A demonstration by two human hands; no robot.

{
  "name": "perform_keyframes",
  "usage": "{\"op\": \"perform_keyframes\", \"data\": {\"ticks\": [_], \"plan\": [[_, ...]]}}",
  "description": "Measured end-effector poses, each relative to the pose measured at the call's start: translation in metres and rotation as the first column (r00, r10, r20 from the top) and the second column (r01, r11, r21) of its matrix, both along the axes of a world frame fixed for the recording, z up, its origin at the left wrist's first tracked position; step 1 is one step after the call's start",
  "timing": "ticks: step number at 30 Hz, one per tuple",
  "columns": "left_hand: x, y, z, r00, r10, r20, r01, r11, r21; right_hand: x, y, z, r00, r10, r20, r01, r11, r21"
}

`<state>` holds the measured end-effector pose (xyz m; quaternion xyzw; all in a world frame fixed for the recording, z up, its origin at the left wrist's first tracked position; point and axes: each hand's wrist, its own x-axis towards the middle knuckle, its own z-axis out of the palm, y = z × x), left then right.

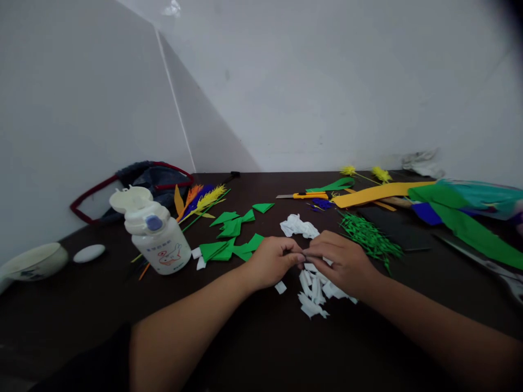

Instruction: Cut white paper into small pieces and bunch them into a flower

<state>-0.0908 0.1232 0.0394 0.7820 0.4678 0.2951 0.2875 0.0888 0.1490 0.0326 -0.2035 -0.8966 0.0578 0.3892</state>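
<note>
My left hand (272,261) and my right hand (341,260) meet at the middle of the dark table (253,348), fingers pinched together on a small thing between them that I cannot make out. Under and just below the hands lies a pile of white paper scraps (314,291). A crumpled white paper (298,225) sits just beyond the hands. Folded green paper pieces (231,237) lie to the left of my left hand.
A white glue bottle (157,237) with its cap flipped open stands at left, near a bowl (35,261) and a bag (143,182). Shredded green paper (370,237), an orange utility knife (306,195), yellow and green foam strips (379,193) and scissors (490,267) lie at right.
</note>
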Motion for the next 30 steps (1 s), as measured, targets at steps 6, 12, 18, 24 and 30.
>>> {"op": "perform_keyframes", "data": {"ticks": [6,12,18,24,30], "plan": [[0.0012,-0.0033,0.0030,0.968,0.140,-0.206,-0.048,0.916,0.397,-0.0049,-0.0003,0.0034,0.989,-0.133,-0.067,0.101,0.931,-0.350],[-0.0002,-0.0009,0.0025,0.999,-0.024,-0.038,0.026,0.998,0.054,-0.0019,-0.0003,0.0010,0.998,-0.045,-0.038,0.038,0.987,-0.157],[0.0002,0.0016,-0.0022,0.999,-0.015,0.042,0.020,0.992,-0.123,0.0006,0.0015,-0.0020,0.998,0.000,0.062,-0.002,1.000,0.027],[0.0025,-0.0005,-0.0005,0.980,0.165,-0.114,-0.146,0.976,0.160,-0.0029,0.0015,-0.0007,1.000,-0.027,0.001,0.026,0.986,-0.162],[0.0033,-0.0044,-0.0010,0.938,0.227,-0.263,-0.123,0.924,0.361,-0.0047,-0.0005,0.0018,0.998,-0.062,0.009,0.062,0.969,-0.239]]}}
